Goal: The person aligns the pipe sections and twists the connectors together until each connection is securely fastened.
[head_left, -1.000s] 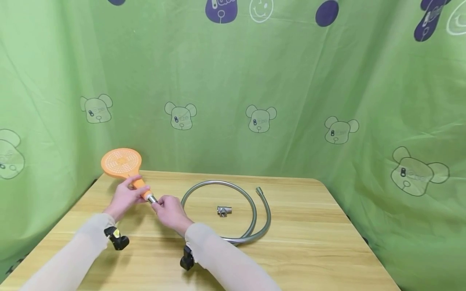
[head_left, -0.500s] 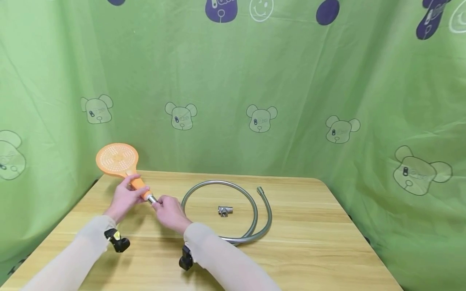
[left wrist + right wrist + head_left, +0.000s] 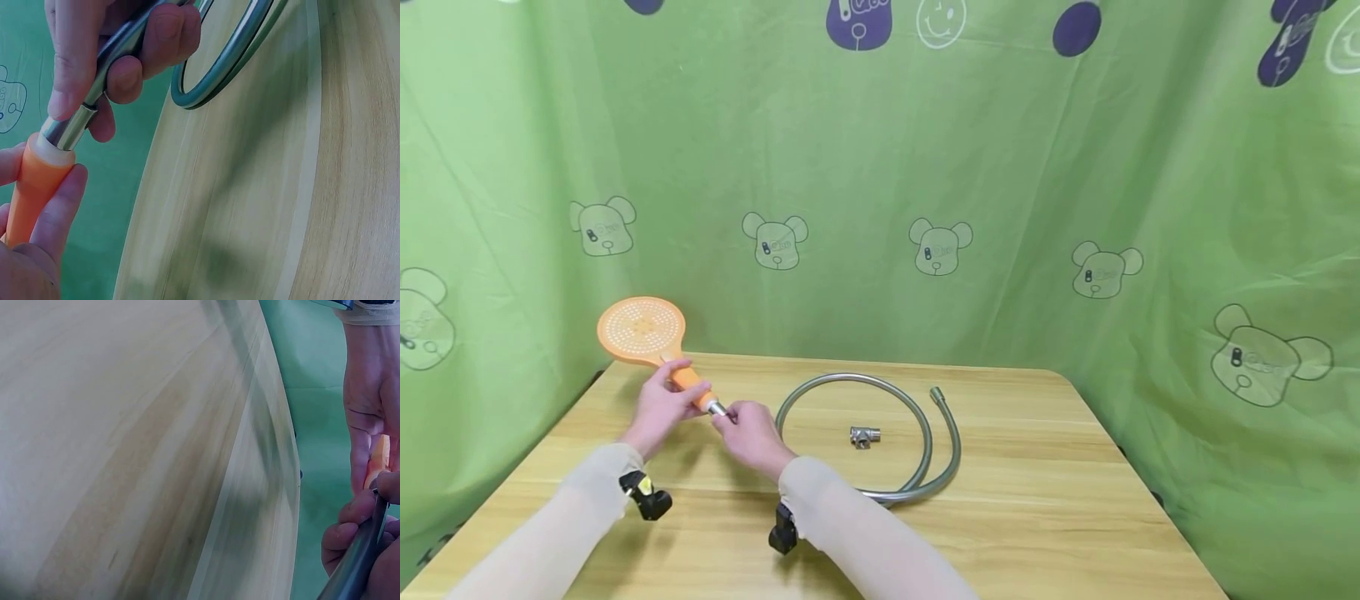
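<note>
shower head (image 3: 642,325) set far left, its handle (image 3: 687,379) slanted toward the right hand (image 3: 752,435)

in the head view, the shower head is held up at the left side of the tabletop (image 3: 1037,517), with its perforated face turned to the camera. its long axis is slanted: the disc is placed at the far left, and the handle is pointed to the near right. the handle is gripped by the left hand (image 3: 661,407), the nearer one to the disc. at the handle's lower end, a metal sleeve (image 3: 718,408) is pinched by the right hand. farther right, the hose (image 3: 954,437) is looped on the tabletop around a tee fitting (image 3: 863,436); neither the fitting nor the hose's free end (image 3: 937,394) is touched.

in the left wrist view, the sleeve is met by the white collar (image 3: 52,151) of the handle, roughly end to end; whether any thread is engaged cannot be told. the hose is wrapped by the right hand's curled fingers, and the handle is clasped between digits of the left hand.

in the right wrist view, the hose is clasped close by, with the handle seen beyond it. as a judgement, the coming move is governed by how well hose and handle are lined up.
</note>
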`<action>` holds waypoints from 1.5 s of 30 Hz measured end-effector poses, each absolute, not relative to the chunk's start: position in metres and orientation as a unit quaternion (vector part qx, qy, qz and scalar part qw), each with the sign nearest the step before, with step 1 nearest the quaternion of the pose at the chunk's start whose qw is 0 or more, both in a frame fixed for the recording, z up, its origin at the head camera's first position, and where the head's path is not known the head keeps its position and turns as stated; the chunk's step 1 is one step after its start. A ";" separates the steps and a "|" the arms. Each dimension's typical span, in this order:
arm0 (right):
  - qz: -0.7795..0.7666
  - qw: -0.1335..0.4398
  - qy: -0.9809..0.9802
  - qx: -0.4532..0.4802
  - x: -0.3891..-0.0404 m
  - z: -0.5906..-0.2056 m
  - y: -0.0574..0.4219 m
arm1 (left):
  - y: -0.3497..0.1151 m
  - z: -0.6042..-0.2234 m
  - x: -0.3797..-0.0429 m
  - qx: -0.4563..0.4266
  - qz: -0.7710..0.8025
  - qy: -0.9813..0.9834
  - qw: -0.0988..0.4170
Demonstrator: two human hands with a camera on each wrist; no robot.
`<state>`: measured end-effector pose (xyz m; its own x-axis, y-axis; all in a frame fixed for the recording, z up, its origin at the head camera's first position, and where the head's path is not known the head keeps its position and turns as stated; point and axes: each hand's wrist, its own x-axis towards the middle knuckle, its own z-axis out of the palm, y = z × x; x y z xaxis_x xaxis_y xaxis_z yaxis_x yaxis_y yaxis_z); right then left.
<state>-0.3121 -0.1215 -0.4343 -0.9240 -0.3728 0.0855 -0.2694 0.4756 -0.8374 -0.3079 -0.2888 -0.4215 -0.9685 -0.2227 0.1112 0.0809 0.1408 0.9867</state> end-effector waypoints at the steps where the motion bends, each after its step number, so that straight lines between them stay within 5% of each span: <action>1: -0.476 0.053 0.857 -0.189 -0.312 -0.434 -0.122 | -0.288 -0.422 -0.308 0.049 -0.652 -0.747 0.118; 45: -0.584 0.124 0.790 -0.137 -0.315 -0.426 -0.120 | -0.280 -0.417 -0.304 0.053 -0.644 -0.748 0.152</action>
